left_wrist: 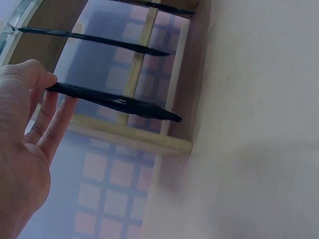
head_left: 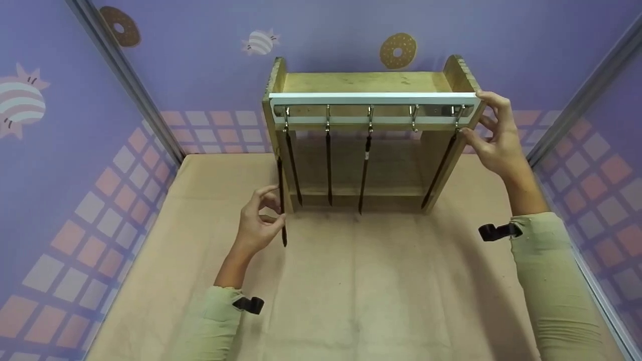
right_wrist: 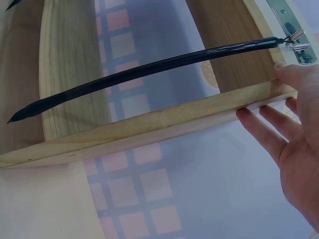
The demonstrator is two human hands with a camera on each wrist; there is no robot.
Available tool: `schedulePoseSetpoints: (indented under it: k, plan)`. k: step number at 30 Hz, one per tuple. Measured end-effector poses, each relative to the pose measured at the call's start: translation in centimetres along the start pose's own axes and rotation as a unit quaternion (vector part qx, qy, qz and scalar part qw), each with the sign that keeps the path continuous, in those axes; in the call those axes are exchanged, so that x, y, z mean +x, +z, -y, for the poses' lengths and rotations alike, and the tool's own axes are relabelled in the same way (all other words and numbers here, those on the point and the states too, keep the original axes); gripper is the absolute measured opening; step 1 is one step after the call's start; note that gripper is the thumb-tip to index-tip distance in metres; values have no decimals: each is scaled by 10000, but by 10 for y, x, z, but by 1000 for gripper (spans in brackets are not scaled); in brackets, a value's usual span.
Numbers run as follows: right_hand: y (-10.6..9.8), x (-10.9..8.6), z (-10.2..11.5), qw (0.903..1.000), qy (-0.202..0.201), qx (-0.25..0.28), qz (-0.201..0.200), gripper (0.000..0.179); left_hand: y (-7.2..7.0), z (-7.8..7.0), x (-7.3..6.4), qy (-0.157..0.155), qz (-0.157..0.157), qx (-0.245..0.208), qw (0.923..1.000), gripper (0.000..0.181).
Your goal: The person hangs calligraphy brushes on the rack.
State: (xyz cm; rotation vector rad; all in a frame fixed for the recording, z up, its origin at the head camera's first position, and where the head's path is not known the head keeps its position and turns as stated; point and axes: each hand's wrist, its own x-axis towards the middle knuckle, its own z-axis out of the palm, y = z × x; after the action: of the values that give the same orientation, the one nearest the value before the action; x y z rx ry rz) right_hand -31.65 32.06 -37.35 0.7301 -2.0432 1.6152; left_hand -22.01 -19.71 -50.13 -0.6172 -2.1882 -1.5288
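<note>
My left hand pinches a slim black brush between thumb and fingers, beside the left side board of a wooden rack. In the left wrist view the brush slants toward its pointed end, past the fingertips. My right hand grips the rack's right side near the top, thumb in front and fingers along the outer face, as the right wrist view shows. Several similar brushes hang from metal hooks on the white rail across the rack's front. The second hook from the right bears no brush.
The rack stands on a beige cloth-covered table, close to the purple back wall with its printed sweets and tiles. Side walls with metal corner strips flank the table. A dark strap end sticks out from the left sleeve.
</note>
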Motion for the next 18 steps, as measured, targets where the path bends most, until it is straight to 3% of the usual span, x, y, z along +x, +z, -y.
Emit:
schedulePoseSetpoints:
  k: [8, 14, 18]
  plan:
    - [0, 0, 2, 9994, 119, -309, 33, 69, 26, -10, 13, 395, 159, -80, 9991, 63]
    - [1, 0, 1, 9995, -151, -266, 46, 68, 47, -15, 24, 791, 278, -2, 9965, 64]
    - [1, 0, 1, 9996, -216, -194, 17, 68, 60, -19, 30, 866, 414, -85, 9953, 63]
